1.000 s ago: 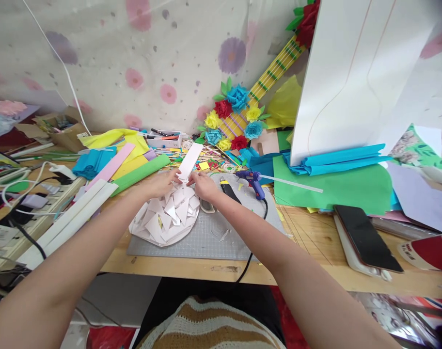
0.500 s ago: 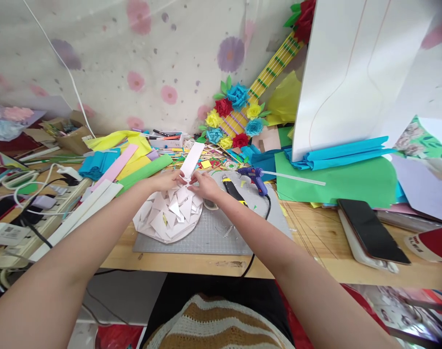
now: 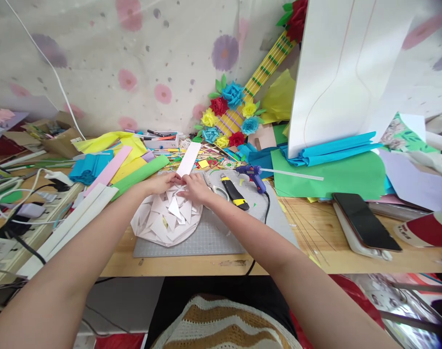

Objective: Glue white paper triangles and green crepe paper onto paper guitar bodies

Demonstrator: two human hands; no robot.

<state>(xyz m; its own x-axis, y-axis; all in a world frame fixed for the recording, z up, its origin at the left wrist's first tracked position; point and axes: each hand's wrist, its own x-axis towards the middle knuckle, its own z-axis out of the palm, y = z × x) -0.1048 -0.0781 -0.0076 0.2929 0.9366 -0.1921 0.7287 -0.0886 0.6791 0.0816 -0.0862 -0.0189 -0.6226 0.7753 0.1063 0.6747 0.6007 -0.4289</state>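
Note:
A white guitar-shaped paper piece lies on the grey cutting mat (image 3: 221, 242); its rounded body (image 3: 166, 220) is covered with overlapping white paper scraps, and a flat white neck (image 3: 189, 159) points away from me. My left hand (image 3: 165, 182) and my right hand (image 3: 195, 188) meet where neck and body join. Their fingers are closed and pressed together on the paper there; the fingertips are partly hidden. Right of my right hand are a roll of tape (image 3: 221, 192), a black and yellow utility knife (image 3: 234, 193) and a purple glue gun (image 3: 253, 177) with a glue stick in it.
A flower-covered yellow paper guitar (image 3: 243, 106) leans on the wall beside a tall white board (image 3: 344, 72). Crepe paper rolls (image 3: 92, 166) and white strips (image 3: 71, 223) lie left. On the right are a phone (image 3: 366, 220) and a paper cup (image 3: 428, 228). The glue gun's cord (image 3: 267, 208) crosses the mat.
The view has shifted slightly. Both hands have stayed at the join, with the right hand flatter and closer to the left. The paper piece has hardly moved on the mat.

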